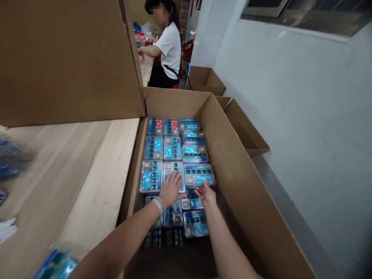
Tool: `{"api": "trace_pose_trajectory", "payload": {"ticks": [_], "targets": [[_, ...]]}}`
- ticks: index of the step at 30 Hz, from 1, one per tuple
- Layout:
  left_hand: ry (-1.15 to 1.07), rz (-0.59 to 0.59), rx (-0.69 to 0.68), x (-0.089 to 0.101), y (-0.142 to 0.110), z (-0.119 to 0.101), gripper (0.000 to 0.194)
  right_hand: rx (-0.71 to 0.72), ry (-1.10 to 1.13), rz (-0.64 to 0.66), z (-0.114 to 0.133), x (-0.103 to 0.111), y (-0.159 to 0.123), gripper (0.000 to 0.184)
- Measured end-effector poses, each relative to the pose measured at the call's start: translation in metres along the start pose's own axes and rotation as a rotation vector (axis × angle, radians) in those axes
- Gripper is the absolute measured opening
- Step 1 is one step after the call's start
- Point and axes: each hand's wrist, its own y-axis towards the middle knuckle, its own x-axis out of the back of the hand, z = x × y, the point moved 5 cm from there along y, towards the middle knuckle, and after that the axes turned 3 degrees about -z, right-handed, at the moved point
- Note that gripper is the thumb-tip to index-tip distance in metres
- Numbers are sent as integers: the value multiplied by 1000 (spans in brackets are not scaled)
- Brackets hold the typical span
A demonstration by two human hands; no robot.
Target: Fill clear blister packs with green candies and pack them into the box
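Note:
My left hand (171,190) lies palm down with its fingers spread on a clear plastic case (176,167) in the middle column. A band circles that wrist. My right hand (207,195) is at the front edge of another clear case (200,170) in the right column; its fingers are loosely bent and apart, seemingly touching that edge. Both cases hold dark square pieces, a blue strip and a pale square; a bright blue packet shows in the right one. Similar cases stand in rows inside a deep cardboard box (247,186). Below my right hand sits a lower case (196,224).
At left is a wooden table (87,162) with a blurred case (56,265) at its near edge. A large cardboard panel (69,62) rises behind. More open boxes (247,128) stand along the white wall (305,100). A co-worker (171,46) works at the back.

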Motion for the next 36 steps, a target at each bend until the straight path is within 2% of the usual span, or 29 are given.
{"api": "trace_pose_trajectory", "payload": {"ticks": [2,5,11,13,15,17,18,20,22,25,28,30,33,36], "targets": [[63,26,-59,-9,-10,-1,67,-11,-97,-36,1,-4,5,24],[123,44,-53,-17,-13,3,60,-37,-240,-43,7,-6,11,28],[90,52,-52,-15,-7,8,61,-46,-486,0,24,4,-1,42],[54,50,-45,-14,-7,8,63,134,-647,-40,36,7,-13,45],[21,52,-46,-13,-8,8,64,520,-889,-127,51,1,-28,49],[-3,59,-47,-13,-9,7,64,920,-1107,-166,56,-16,-42,52],[-11,63,-46,-12,-9,7,64,1034,-1174,-145,53,-24,-45,53],[-23,69,-44,-11,-10,5,64,1104,-1262,-66,41,-36,-41,54],[-31,74,-40,-6,-13,4,65,1081,-1295,-15,32,-39,-32,54],[-54,65,-3,7,-26,4,70,1101,-1258,-17,30,-36,-30,57],[-88,-29,79,30,-48,10,72,1214,-1162,-55,33,-46,-50,60],[-77,-85,189,44,-65,21,67,1302,-1125,20,26,-68,-72,60],[-39,-21,408,56,-91,45,63,1342,-1135,334,-5,-118,-106,54],[-69,-2,511,75,-117,67,67,1313,-1131,574,-41,-159,-125,49]]}}
